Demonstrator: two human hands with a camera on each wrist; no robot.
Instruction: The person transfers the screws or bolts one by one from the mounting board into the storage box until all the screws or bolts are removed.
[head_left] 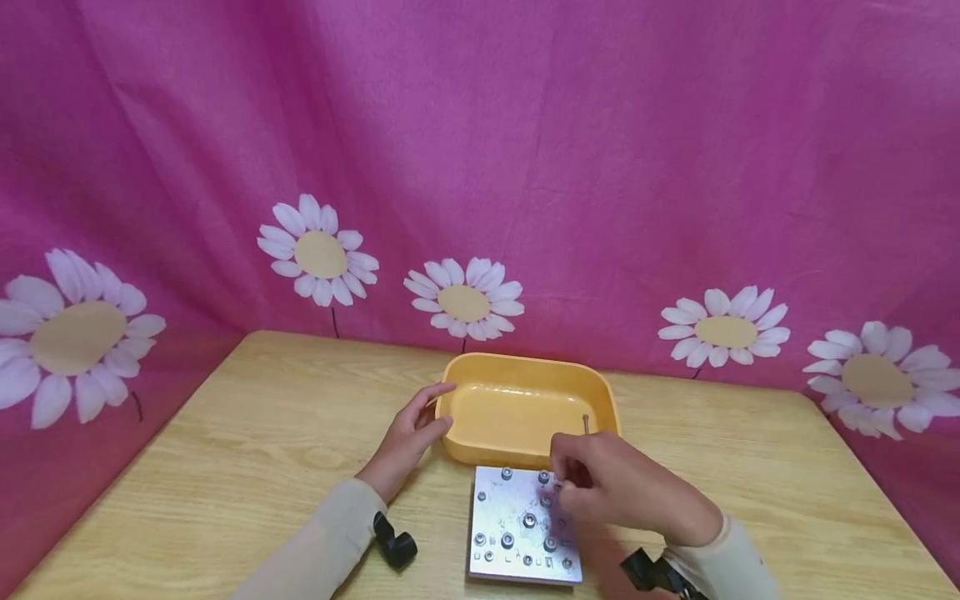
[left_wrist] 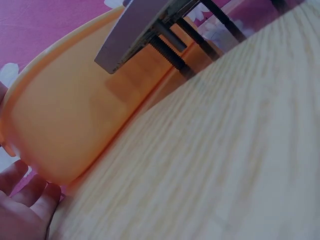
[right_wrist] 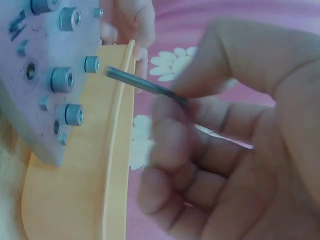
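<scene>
In the head view my left hand [head_left: 408,433] holds the left end of a yellow plastic tray [head_left: 525,360], fingertips at its rim and wall. The left wrist view shows these fingers [left_wrist: 30,195] against the tray's outer end. My right hand [head_left: 622,483] is over the upper right corner of a square metal plate [head_left: 517,500]. Between thumb and fingers it pinches a thin metal rod, apparently a hex key [right_wrist: 132,80]. In the right wrist view its tip is just apart from a socket-head bolt [right_wrist: 92,64]. Curled fingers hide part of the key.
Several socket-head bolts of different sizes stand in the plate. Black threaded shanks [left_wrist: 167,50] stick out beneath it. The tray lies right behind the plate on the wooden table [head_left: 300,433]. A pink flowered curtain [head_left: 562,208] hangs behind the table.
</scene>
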